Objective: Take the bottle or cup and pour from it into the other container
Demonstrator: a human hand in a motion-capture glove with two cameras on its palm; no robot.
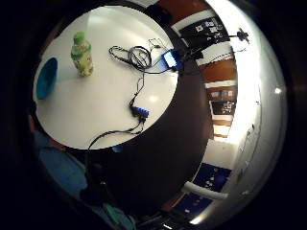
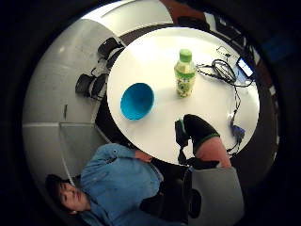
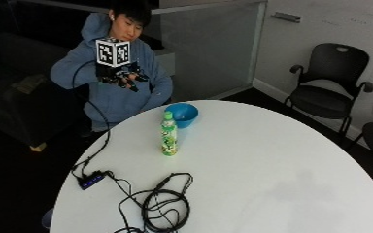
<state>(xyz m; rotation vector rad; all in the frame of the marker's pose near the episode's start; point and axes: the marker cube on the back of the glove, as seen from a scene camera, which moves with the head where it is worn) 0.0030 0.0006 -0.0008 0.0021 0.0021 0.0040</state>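
Outside view: I watch the gloved right hand [image 3: 123, 77] raised at chest height above the near edge of the round white table [image 3: 270, 165], well apart from everything on it. Its fingers hang relaxed and slightly spread, holding nothing. I read this as the pause ahead of the reach, the pickup not yet begun.

One green bottle [image 3: 168, 134] stands upright on the table, cap on, on the person's side of the middle. One blue bowl [image 3: 182, 114] sits just behind the bottle, near the edge closest to the person, open side up. The two stand close together but apart, which I judge suits a short pour: the bottle would need only a lift and a tilt toward the bowl. With its cap on, the bottle looks unready to pour.

From the thumb-side palm view, the bottle [image 2: 185, 74] and bowl [image 2: 137, 100] lie below the hand, confirming it is high above them.

On the far side of the bottle from the bowl lie one coil of black cable [image 3: 164, 208] and one small hub [image 3: 91, 180] at the table's edge. I count one bottle, one bowl, one raised hand.
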